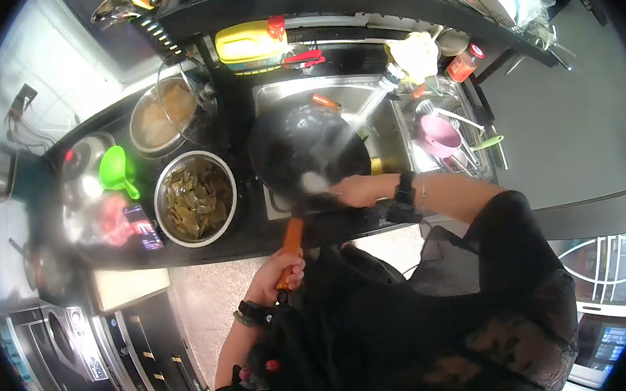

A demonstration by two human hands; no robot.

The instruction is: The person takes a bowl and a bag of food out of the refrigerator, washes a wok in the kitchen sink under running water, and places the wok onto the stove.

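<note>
A black wok (280, 150) is held tilted over the metal sink (389, 134), its inside wet. My left hand (275, 276) is wrapped round the wok's orange handle (293, 237) at the counter's front edge. Over the wok's near right side, my right hand (364, 190) has its fingers bent down toward the inner surface. A blurred pale patch (315, 182) shows at those fingertips; whether it is a scrubber or foam is unclear. From the faucet (390, 77), water streams down into the wok.
Left of the sink stand a bowl of soaking dark leaves (196, 199), a pot with a glass lid (163, 115), a green ladle (116, 170) and a phone (143, 227). A pink cup (438, 135) and utensils sit at right. A black shelf (312, 3) overhangs the back.
</note>
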